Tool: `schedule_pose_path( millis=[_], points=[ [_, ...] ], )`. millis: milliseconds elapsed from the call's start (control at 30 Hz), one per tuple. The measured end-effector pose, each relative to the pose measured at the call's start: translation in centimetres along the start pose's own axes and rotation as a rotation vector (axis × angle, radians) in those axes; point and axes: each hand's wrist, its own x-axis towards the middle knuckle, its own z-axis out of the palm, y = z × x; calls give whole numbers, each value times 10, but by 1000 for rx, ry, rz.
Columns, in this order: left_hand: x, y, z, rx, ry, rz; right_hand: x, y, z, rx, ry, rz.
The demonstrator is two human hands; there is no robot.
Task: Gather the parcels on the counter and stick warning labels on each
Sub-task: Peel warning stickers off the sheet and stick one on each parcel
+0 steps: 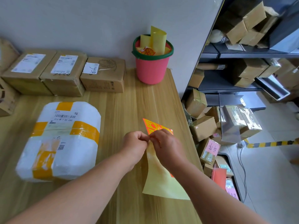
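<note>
Above the wooden counter (127, 102), my left hand (135, 143) and my right hand (165, 143) meet at an orange and yellow warning label (153, 126). Both pinch it where it lifts off its pale yellow backing sheet (161, 180), which hangs down toward me. A large white parcel (61, 139) with yellow tape lies to the left of my hands. Three brown cardboard parcels (64, 73) stand in a row against the wall behind it.
A pink bucket (151, 70) with a green rim holds used backing sheets at the counter's far right corner. More boxes sit at the far left edge (6, 101). Right of the counter edge, shelves (242, 54) and floor piles (210, 126) hold many parcels.
</note>
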Motion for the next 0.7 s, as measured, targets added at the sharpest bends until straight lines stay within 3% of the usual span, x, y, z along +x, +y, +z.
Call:
schedule_pose_path(
  millis=[433, 700],
  points=[
    [9, 1, 1, 46, -6, 40, 8, 3, -2, 56, -45, 37],
    [13, 1, 1, 54, -26, 55, 21, 11, -5, 249, -88, 158]
  ],
)
